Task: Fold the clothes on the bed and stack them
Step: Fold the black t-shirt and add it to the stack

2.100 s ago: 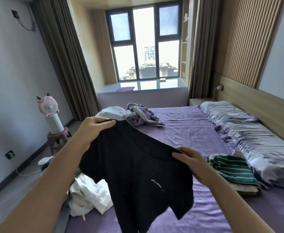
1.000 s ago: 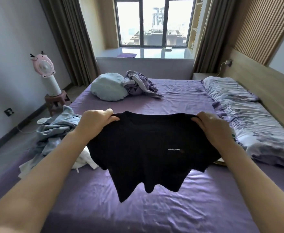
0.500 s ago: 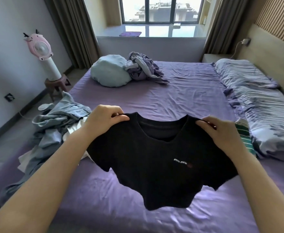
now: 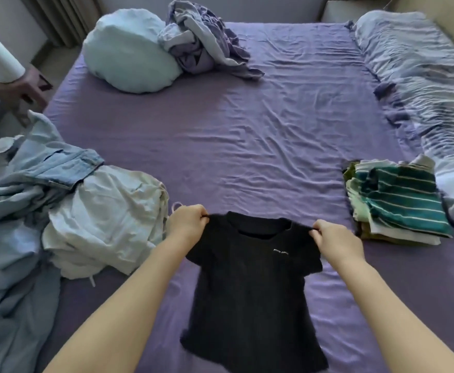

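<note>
A small black T-shirt (image 4: 252,289) with tiny white lettering on its chest lies front up on the purple bed sheet (image 4: 247,141), near the front edge. My left hand (image 4: 187,223) pinches its left shoulder and my right hand (image 4: 333,239) pinches its right shoulder, stretching the neckline between them. A stack of folded clothes (image 4: 398,205), topped by a green striped piece, sits on the sheet to the right. A heap of unfolded garments (image 4: 67,208), pale white and light blue denim, is piled at the left.
A pale blue pillow (image 4: 129,52) and a crumpled lilac garment (image 4: 201,41) lie at the far left corner. Striped pillows (image 4: 419,76) line the right side. A small stool (image 4: 18,87) with a white fan base stands on the floor beyond the bed's left edge.
The black T-shirt went from hanging in the air to lying spread on the sheet, as both hands came down with it. My view tilted down from the window to the bed.
</note>
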`<state>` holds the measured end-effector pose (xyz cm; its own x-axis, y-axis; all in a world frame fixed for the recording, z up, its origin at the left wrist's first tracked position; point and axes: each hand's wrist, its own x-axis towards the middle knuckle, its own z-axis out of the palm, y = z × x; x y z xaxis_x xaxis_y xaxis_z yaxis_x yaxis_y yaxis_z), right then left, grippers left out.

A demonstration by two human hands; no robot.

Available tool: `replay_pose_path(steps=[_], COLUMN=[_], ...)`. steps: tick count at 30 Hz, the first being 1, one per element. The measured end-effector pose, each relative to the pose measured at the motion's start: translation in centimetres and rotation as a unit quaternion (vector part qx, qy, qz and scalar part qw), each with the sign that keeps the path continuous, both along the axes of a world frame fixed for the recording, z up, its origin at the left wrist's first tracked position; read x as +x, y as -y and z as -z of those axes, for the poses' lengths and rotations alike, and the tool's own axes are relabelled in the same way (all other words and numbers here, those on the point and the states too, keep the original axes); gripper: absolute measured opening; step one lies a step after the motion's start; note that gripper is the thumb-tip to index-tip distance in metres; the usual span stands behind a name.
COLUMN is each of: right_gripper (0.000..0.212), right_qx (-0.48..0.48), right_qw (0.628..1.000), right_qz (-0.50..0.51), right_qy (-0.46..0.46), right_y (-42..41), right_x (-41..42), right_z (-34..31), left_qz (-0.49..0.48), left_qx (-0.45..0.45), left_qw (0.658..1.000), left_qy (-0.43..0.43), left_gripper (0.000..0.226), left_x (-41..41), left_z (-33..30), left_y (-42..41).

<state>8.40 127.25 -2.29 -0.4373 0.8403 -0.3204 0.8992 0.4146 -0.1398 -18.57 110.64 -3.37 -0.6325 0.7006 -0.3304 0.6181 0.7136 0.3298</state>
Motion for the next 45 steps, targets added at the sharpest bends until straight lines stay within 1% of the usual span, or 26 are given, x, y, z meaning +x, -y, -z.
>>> replay_pose_path(steps=[1, 3, 4, 6, 7, 8, 9, 12, 15, 17, 19, 20, 22, 24, 25, 28, 30, 31, 33, 34, 35, 37, 39, 40, 42, 45], right_gripper=[0.019, 0.018, 0.016, 0.015, 0.015, 0.015, 0.016, 0.018, 0.019, 0.019, 0.027, 0.034, 0.044, 0.05, 0.053, 0.064, 0.074, 0.077, 0.072, 0.063, 0.051, 0.028, 0.019, 0.019, 0.023, 0.031], right_qx=[0.012, 0.002, -0.026, -0.083, -0.075, -0.042, -0.001, 0.097, 0.146, 0.126, 0.042, -0.008, -0.071, -0.064, -0.041, 0.032, 0.032, 0.028, 0.021, 0.015, 0.012, 0.018, -0.002, -0.025, -0.042, 0.006], right_qw=[1.0, 0.999, 0.995, 0.972, 0.963, 0.964, 0.969, 0.981, 0.982, 0.985, 0.989, 0.99, 0.988, 0.991, 0.993, 0.994, 0.99, 0.989, 0.989, 0.987, 0.983, 0.96, 0.935, 0.933, 0.956, 0.977], right_qz=[0.008, 0.03, 0.051, 0.107, 0.128, 0.13, 0.12, 0.06, 0.018, 0.026, 0.019, -0.007, -0.068, -0.081, -0.07, 0.029, 0.107, 0.126, 0.131, 0.136, 0.148, 0.181, 0.211, 0.216, 0.171, 0.109], right_qy=[0.003, -0.034, -0.081, -0.192, -0.225, -0.228, -0.215, -0.158, -0.117, -0.114, -0.14, -0.144, -0.118, -0.089, -0.084, -0.1, -0.085, -0.073, -0.065, -0.079, -0.112, -0.213, -0.284, -0.286, -0.233, -0.185], right_y=[-0.1, -0.4, -0.6, -1.1, -1.5, -2.2, -3.0, -6.3, -10.3, -12.7, -14.2, -14.5, -14.4, -13.5, -13.1, -12.2, -12.1, -12.1, -12.4, -12.6, -12.8, -13.1, -12.8, -12.7, -13.0, -14.8], right_x=[-0.5, -1.5, -2.0, -2.9, -3.3, -3.7, -4.2, -6.1, -8.7, -10.4, -11.6, -11.9, -11.4, -9.9, -9.0, -5.7, -4.0, -3.3, -2.8, -2.8, -2.8, -2.8, -2.7, -2.7, -2.3, -1.5], right_z=[1.0, 3.0, 4.0, 5.4, 5.8, 6.1, 6.4, 6.9, 8.4, 10.7, 13.6, 15.1, 18.0, 19.6, 20.2, 21.5, 22.0, 22.4, 22.9, 23.0, 23.0, 22.7, 22.1, 21.9, 21.7, 21.6], left_qz=[-0.011, -0.026, -0.031, -0.058, -0.076, -0.093, -0.101, -0.071, -0.063, -0.077, -0.089, -0.082, -0.033, 0.059, 0.112, 0.261, 0.31, 0.319, 0.323, 0.324, 0.326, 0.329, 0.317, 0.307, 0.289, 0.267], left_qx=[-0.009, -0.01, -0.005, 0.024, 0.048, 0.074, 0.098, 0.119, 0.1, 0.08, 0.066, 0.06, 0.047, 0.04, 0.034, 0.02, 0.016, 0.011, -0.006, -0.015, -0.024, -0.036, -0.05, -0.058, -0.071, -0.076], left_qw=[1.0, 0.999, 0.999, 0.997, 0.994, 0.989, 0.987, 0.99, 0.991, 0.991, 0.993, 0.995, 0.998, 0.997, 0.992, 0.962, 0.945, 0.941, 0.938, 0.936, 0.935, 0.934, 0.939, 0.942, 0.948, 0.953], left_qy=[-0.014, -0.022, -0.011, 0.041, 0.069, 0.086, 0.081, -0.02, -0.071, -0.076, -0.039, -0.015, 0.004, -0.025, -0.041, -0.083, -0.101, -0.109, -0.127, -0.133, -0.134, -0.133, -0.124, -0.12, -0.116, -0.119], left_gripper=[0.022, 0.022, 0.02, 0.016, 0.014, 0.013, 0.013, 0.015, 0.019, 0.021, 0.029, 0.036, 0.047, 0.05, 0.051, 0.055, 0.058, 0.06, 0.06, 0.06, 0.061, 0.063, 0.064, 0.066, 0.069, 0.074], left_x=[-0.4, -0.7, -0.9, -1.2, -1.4, -1.7, -2.3, -4.5, -6.7, -7.8, -7.9, -7.4, -5.3, -1.9, -0.1, 4.6, 6.4, 6.9, 7.5, 7.6, 7.6, 7.4, 7.2, 7.3, 7.5, 7.6], left_z=[1.3, 3.6, 4.7, 6.5, 7.2, 7.5, 7.7, 8.0, 8.9, 10.6, 12.9, 14.1, 16.6, 18.6, 19.5, 21.7, 22.4, 22.6, 22.9, 22.9, 22.9, 23.0, 23.3, 23.4, 23.8, 24.5], left_y=[-0.6, -1.7, -2.1, -3.0, -3.4, -3.8, -4.4, -7.4, -11.5, -13.8, -15.4, -16.0, -16.4, -15.9, -15.7, -15.7, -16.7, -17.4, -19.2, -20.1, -21.0, -22.7, -23.7, -24.0, -24.3, -25.2])
